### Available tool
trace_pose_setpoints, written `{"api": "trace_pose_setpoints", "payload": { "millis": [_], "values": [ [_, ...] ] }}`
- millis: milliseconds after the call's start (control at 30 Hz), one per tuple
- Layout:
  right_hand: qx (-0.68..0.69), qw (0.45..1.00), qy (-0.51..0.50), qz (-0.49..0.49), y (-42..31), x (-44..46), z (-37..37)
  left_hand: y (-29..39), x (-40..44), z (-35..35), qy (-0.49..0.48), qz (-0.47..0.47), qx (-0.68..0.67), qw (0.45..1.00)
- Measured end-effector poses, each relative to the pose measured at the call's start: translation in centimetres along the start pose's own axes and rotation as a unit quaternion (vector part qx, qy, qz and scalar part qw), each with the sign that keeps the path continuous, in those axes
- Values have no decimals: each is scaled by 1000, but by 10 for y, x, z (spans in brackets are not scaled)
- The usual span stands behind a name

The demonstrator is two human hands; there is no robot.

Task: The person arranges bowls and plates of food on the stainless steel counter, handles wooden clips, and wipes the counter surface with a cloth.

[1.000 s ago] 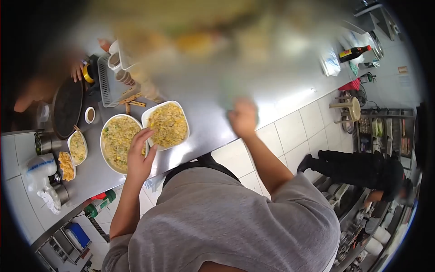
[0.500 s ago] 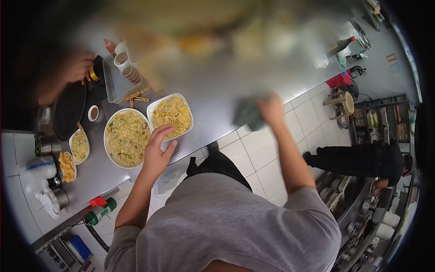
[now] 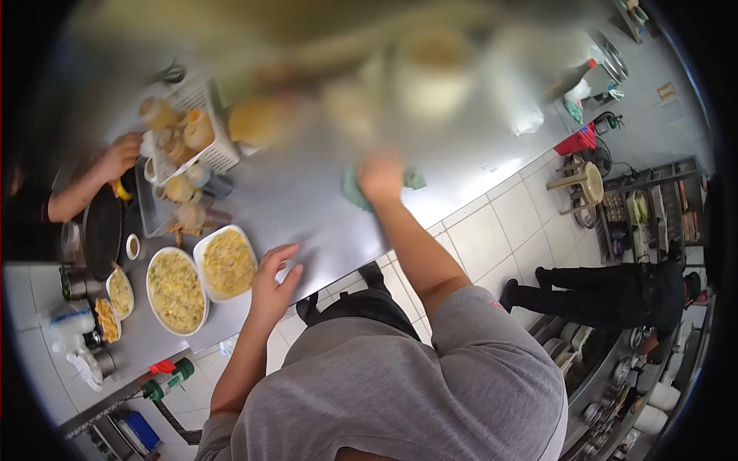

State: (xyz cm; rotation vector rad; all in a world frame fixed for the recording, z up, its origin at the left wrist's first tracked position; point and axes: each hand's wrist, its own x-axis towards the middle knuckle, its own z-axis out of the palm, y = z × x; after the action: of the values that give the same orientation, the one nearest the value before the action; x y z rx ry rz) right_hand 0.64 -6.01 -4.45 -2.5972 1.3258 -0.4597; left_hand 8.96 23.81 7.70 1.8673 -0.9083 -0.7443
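Note:
A green cloth lies on the steel counter, pressed under my right hand, and its edges show on both sides of the fingers. My left hand is held by the counter's front edge, fingers apart and nothing in it. Just left of that hand is a squarish white bowl of fried rice. An oval white bowl of fried rice touches it on the left.
A white basket of sauce bottles stands at the back left. Another person's hand is beside it, near a dark round pan. Small dishes line the left end. A person in black stands at the right-hand shelves.
My right hand has swept the cloth left across the counter from its front edge. The view has shifted, so the bowls appear further left. My left hand is now off the squarish bowl's rim.

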Motion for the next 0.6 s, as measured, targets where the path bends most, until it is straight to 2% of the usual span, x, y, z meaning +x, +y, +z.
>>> {"api": "trace_pose_setpoints", "payload": {
  "millis": [67,133,167,200,233,267,300,333,367,433,467,500,533,567,600],
  "values": [
    [-61,995,45,64,69,31,-11,19,44,39,-43,46,13,998],
    [-149,977,108,111,152,43,-17,16,93,82,-57,6,-93,994],
    [-203,959,148,133,196,44,-22,22,115,97,-58,3,-93,994],
    [-183,954,96,215,218,37,-62,30,136,110,-65,-10,-89,994],
    [-183,939,160,242,260,24,-79,38,148,121,-74,-21,-84,993],
    [-180,923,142,310,284,9,-113,45,151,130,-76,-19,-84,993],
    [118,901,185,375,370,-10,-103,51,154,136,-90,-5,-89,992],
    [-146,940,-56,305,406,-38,-128,58,160,140,-100,14,-96,990],
    [19,853,38,520,448,-51,-121,59,160,143,-95,21,-98,990],
    [115,885,168,419,455,-70,-162,49,144,151,-123,17,-71,990],
    [180,888,154,393,406,-55,-198,44,139,155,-117,17,-73,990],
    [246,885,138,370,347,-44,-217,39,133,157,-129,-32,-80,988],
    [194,926,139,291,340,-33,-192,36,126,159,-143,-81,-83,983],
    [173,966,93,169,306,-19,-187,34,122,162,-142,-81,-78,983],
    [85,993,57,65,299,-8,-154,33,120,164,-144,-85,-75,983]
  ]
}}
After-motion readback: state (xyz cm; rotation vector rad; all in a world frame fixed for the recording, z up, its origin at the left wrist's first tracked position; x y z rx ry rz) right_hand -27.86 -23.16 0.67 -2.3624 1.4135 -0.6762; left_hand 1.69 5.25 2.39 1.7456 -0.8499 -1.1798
